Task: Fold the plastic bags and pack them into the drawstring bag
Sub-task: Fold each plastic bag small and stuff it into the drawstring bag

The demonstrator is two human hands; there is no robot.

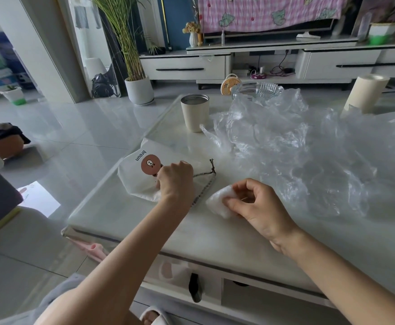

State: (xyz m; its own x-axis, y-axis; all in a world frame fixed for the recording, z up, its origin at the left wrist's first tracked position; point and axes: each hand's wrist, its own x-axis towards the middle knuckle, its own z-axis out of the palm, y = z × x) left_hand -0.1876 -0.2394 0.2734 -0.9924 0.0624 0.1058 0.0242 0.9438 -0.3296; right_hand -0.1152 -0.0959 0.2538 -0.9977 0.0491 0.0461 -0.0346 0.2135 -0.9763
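Observation:
A white drawstring bag (136, 174) with a brown bear print lies flat near the table's left edge, its brown cord (206, 184) trailing to the right. My left hand (175, 178) grips the bag at its mouth with curled fingers. Just right of it, my right hand (255, 202) pinches a small folded plastic bag (217, 202), a white wad held just above the tabletop. Several loose clear plastic bags (297, 146) lie crumpled in a big heap across the right half of the table.
On the white marble table (126, 214) stand a cream cup (194, 112), a clear glass dish (255, 90) behind the heap and a cream roll (365, 93) at the far right. The table's left edge drops to a tiled floor.

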